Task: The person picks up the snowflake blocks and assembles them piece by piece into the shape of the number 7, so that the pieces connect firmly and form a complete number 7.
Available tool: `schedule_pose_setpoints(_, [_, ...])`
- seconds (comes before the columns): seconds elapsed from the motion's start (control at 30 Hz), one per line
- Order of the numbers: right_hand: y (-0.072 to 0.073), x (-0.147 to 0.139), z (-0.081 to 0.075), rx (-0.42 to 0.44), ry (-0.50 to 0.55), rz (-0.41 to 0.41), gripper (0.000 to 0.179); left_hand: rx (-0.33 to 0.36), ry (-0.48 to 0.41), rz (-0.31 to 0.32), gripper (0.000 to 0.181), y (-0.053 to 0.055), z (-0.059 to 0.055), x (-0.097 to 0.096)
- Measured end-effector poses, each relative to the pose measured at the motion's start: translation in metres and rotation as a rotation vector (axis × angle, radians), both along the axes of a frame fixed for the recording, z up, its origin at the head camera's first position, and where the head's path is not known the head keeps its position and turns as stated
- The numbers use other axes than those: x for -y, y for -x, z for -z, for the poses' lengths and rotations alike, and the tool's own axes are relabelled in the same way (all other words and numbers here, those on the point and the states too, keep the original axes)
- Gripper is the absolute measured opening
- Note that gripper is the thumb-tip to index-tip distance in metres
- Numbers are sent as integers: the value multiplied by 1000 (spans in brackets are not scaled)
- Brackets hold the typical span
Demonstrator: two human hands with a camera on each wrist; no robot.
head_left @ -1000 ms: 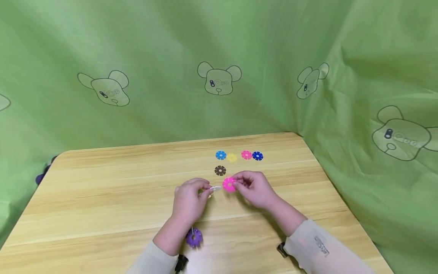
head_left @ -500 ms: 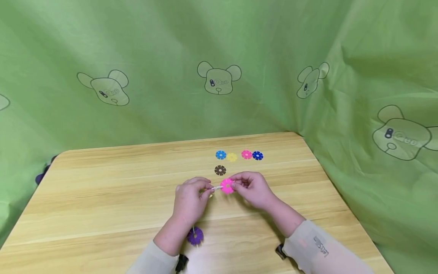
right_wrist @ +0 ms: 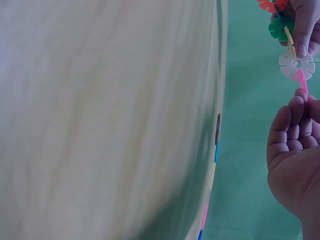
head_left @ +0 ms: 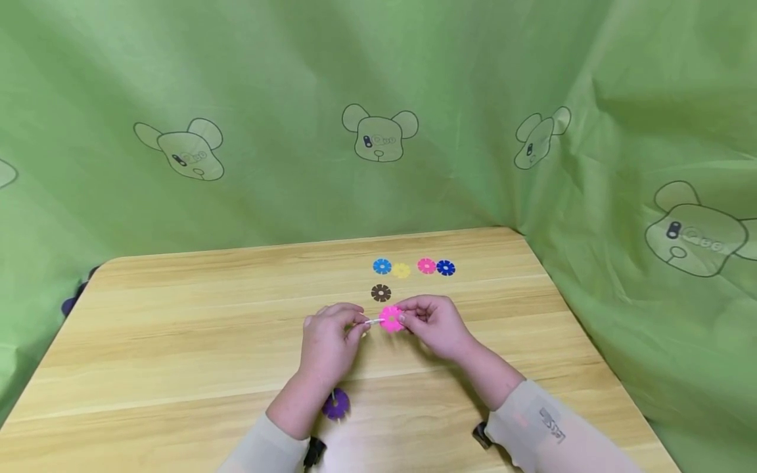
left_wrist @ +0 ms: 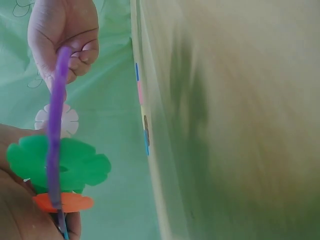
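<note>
My left hand (head_left: 331, 341) pinches a white interlocking flower disc (right_wrist: 287, 64), seen nearly edge-on in the head view. From that disc runs a chain with a yellow disc (right_wrist: 289, 40), a green disc (left_wrist: 82, 160), an orange disc (left_wrist: 75, 201) and a purple disc (head_left: 340, 410), which hangs below my left wrist. Between thumb and fingers, my right hand (head_left: 437, 328) holds a bright pink disc (head_left: 387, 325). Its edge meets the white disc's edge, the two standing crosswise. How deep the slots engage is too small to tell. My left palm hides part of the chain.
Farther back on the wooden table (head_left: 207, 328) lie a brown disc (head_left: 374, 293), a light blue disc (head_left: 376, 266), a yellow disc (head_left: 402, 274), another pink disc (head_left: 421, 266) and a dark blue disc (head_left: 440, 268). Green curtain (head_left: 266, 184) hangs behind and at the sides.
The pink disc has moved left in my right hand, from a gap beside the white disc to contact with its edge. My left hand has barely moved; the hanging purple disc has swung and turned slightly.
</note>
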State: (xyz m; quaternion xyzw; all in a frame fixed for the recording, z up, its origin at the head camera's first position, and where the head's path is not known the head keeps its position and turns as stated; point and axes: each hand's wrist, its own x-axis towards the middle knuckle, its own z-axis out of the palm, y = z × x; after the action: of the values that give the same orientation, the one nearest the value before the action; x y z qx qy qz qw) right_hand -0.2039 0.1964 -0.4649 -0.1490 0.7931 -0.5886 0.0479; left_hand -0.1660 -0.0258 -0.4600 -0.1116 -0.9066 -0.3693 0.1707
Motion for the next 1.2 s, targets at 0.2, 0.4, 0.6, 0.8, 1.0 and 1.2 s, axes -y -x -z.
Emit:
schedule_pose_setpoints(0.2, [-1,2,-1,24,37,3,16,-12,0,-16,7,-1,0,-1])
schedule_pose_setpoints(0.4, [-2,1,1,55,59,13,16,-26,11,-17,8,-2,1,-3])
schedule_pose_setpoints(0.6, [-2,3,2,61,82,13,15,-37,15,-22,9,-1,2,-6])
schedule_pose_setpoints(0.8, [-3,7,2,61,70,7,16,-56,36,-9,9,0,0,-3])
schedule_pose_setpoints(1.0, [-4,15,1,67,83,6,16,-13,99,56,8,2,-8,2])
schedule_pose_setpoints(1.2, [3,19,5,7,46,37,14,25,153,67,6,4,-13,7])
